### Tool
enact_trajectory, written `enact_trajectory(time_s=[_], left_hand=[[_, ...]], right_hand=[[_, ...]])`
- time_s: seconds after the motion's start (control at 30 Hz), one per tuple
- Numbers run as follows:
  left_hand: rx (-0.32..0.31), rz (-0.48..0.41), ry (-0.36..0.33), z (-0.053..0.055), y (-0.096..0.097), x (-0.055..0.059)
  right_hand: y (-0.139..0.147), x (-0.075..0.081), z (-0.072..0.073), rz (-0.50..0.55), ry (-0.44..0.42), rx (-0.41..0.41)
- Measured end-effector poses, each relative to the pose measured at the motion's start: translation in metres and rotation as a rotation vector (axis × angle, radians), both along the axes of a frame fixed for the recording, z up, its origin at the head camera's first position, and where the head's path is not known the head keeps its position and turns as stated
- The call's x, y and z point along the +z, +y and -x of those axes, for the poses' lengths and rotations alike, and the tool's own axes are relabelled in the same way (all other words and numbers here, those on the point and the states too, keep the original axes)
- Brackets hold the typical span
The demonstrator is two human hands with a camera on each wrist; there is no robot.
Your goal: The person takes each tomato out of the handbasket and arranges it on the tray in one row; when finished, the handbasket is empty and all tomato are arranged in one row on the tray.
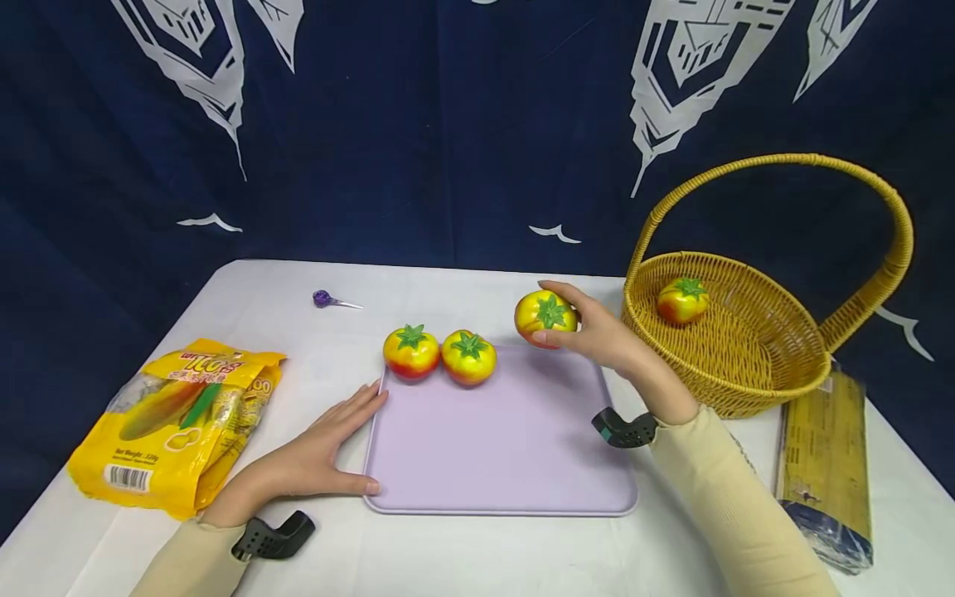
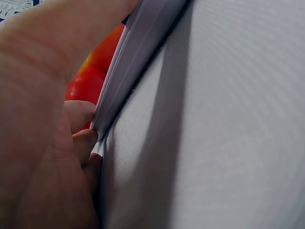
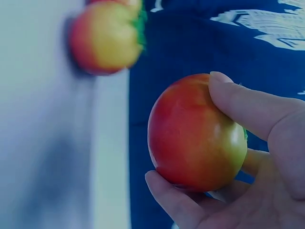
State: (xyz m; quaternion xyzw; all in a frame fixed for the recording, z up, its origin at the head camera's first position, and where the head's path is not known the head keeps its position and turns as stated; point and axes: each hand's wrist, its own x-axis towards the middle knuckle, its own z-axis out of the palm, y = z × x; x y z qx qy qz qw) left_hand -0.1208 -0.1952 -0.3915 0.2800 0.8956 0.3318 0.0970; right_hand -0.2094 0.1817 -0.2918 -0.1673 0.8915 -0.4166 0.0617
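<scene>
My right hand [image 1: 608, 336] holds a red-and-yellow tomato [image 1: 547, 317] with a green leafy top, between thumb and fingers, over the far right corner of a lilac tray [image 1: 500, 448]. In the right wrist view the thumb and fingertips press the sides of this tomato [image 3: 198, 136]. Two similar tomatoes, one on the left [image 1: 411, 355] and one beside it [image 1: 468, 359], sit at the tray's far left. Along the tray's left edge rests my left hand [image 1: 321, 456], fingers extended and spread, fingertips and thumb at the rim [image 2: 114, 81].
A wicker basket [image 1: 753, 307] with a tall handle stands at the right, with another tomato [image 1: 682, 300] inside. Beside it lies a flat yellow-brown package [image 1: 826, 473]. A yellow mango-printed bag [image 1: 179, 423] is at the left, a purple-wrapped lollipop [image 1: 322, 298] farther back.
</scene>
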Motion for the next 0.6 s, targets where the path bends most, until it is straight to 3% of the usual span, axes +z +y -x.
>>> enact_trajectory(time_s=[0.27, 0.6], left_hand=[[0.001, -0.009, 0.003, 0.0, -0.001, 0.001], [0.003, -0.005, -0.02, 0.0, 0.0, 0.0]], right_hand=[[-0.011, -0.037, -0.001, -0.008, -0.074, -0.038], [-0.013, -0.056, -0.007, -0.016, -0.042, -0.004]])
